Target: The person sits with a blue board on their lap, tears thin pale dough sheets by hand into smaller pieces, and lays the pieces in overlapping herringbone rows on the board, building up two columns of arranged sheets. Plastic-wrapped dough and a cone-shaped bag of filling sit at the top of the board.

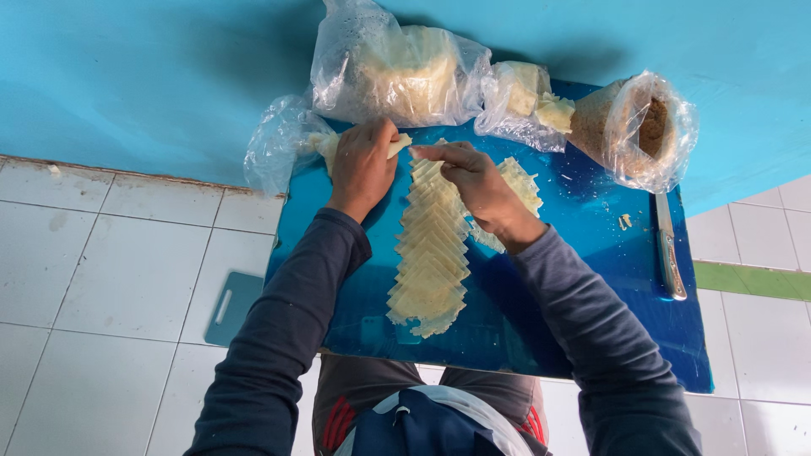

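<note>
Pastry sheets (427, 270), thin pale squares, lie overlapped in a long row down the middle of the blue tabletop (591, 295), running from its near edge toward the far edge. The left hand (363, 165) rests at the far end of the row, fingers curled around one pale sheet (399, 145) whose corner shows past the thumb. The right hand (473, 181) is just beside it, fingers pinched narrow over the top of the row, touching the sheets. A second, looser heap of sheets (519, 181) lies under and beyond the right wrist. Along the far edge stand a large clear bag of stacked sheets (405, 72), a smaller bag of pale pieces (528, 101) and a bag of brown filling (642, 127). A knife (669, 249) lies near the right edge. A small teal cutting board (232, 308) lies on the white tiled floor (101, 279).
</note>
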